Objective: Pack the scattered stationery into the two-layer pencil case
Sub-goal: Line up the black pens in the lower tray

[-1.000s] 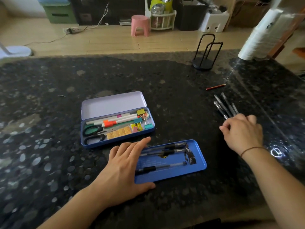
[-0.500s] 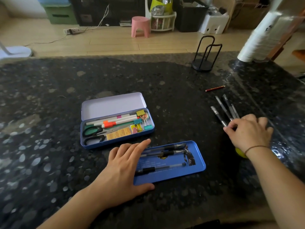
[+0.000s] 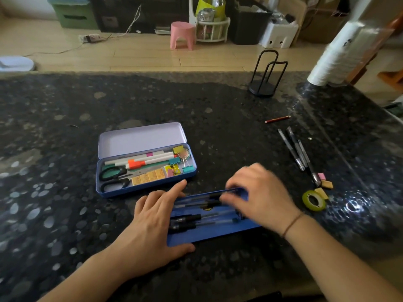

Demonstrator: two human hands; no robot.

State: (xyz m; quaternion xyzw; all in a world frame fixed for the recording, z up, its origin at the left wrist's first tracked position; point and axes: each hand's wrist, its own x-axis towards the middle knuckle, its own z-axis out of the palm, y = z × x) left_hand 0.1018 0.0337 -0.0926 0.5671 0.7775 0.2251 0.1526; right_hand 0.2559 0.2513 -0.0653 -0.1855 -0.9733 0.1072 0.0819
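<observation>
A left hand (image 3: 152, 216) rests flat on a blue tray (image 3: 218, 233); the blurred right hand (image 3: 259, 195) hovers over pens (image 3: 196, 222) inside, on a dark counter (image 3: 65, 192).

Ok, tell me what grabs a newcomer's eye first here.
Both hands meet at the blue tray near the front: left hand steadying its end, right hand setting a pen in. Behind it lies the open case, bright with markers and scissors.

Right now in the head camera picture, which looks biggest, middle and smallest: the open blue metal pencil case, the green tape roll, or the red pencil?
1. Open blue metal pencil case, biggest by far.
2. Short red pencil and green tape roll: unsure. The pencil looks longer but very thin; the roll is rounder and nearer the camera.
</observation>
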